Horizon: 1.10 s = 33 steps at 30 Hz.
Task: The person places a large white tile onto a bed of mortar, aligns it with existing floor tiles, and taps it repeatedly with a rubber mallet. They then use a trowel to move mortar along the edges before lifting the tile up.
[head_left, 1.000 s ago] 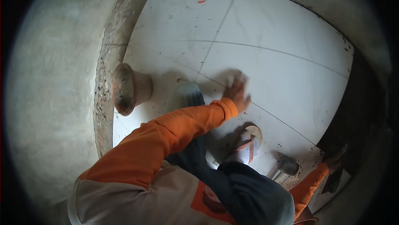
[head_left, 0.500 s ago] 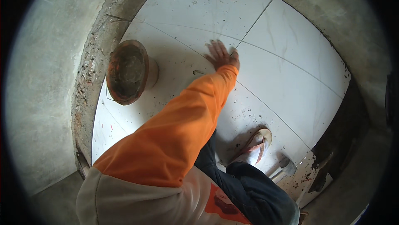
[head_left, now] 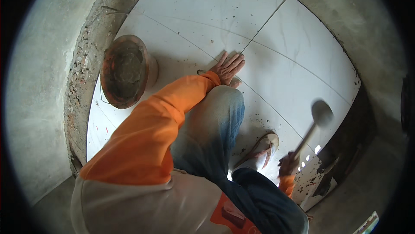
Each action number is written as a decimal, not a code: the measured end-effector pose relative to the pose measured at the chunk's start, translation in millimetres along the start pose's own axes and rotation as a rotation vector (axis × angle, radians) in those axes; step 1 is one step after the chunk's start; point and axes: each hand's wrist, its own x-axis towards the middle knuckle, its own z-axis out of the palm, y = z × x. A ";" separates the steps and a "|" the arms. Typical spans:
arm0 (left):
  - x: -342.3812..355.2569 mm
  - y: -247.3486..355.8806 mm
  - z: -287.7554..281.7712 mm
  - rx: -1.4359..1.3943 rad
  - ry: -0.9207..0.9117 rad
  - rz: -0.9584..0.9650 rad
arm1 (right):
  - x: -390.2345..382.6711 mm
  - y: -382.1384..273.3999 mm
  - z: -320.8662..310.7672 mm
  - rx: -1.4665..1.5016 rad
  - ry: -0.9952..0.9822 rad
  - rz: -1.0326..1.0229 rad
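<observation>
Hands, mallet and tiles, seen from above. The left hand lay palm down on the white tiles, its fingers slightly spread and holding nothing, the tips near the meeting of two joints. The right hand had its fingers closed around the handle of the mallet, whose blurred head stood out over the tiles near their right edge, beside a dark gap. Whether the head touched the surface could not be told. A sandalled foot rested between the hands; the bucket, with grey matter inside, stood left of the left hand.

Probable hazards: a hard or slanting blow near the edge could have chipped or cracked a tile, especially if support beneath it was poor, which the view did not show. Uneven pressure from the left hand might have tipped a loose tile and opened a joint. A stray swing could have struck the foot, and the scattered crumbs could have scratched the surface if ground underfoot.
</observation>
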 end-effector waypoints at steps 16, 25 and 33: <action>13.6 7.3 -21.1 -0.037 -0.063 -0.231 | 91.6 -4.9 50.5 -0.326 0.176 -0.080; 32.5 3.9 -14.7 0.025 -0.138 -0.338 | 119.1 -8.6 36.3 -0.404 0.202 -0.074; 160.1 49.5 -17.3 -0.012 -0.152 -0.585 | 157.1 -28.9 11.0 0.013 -0.180 0.272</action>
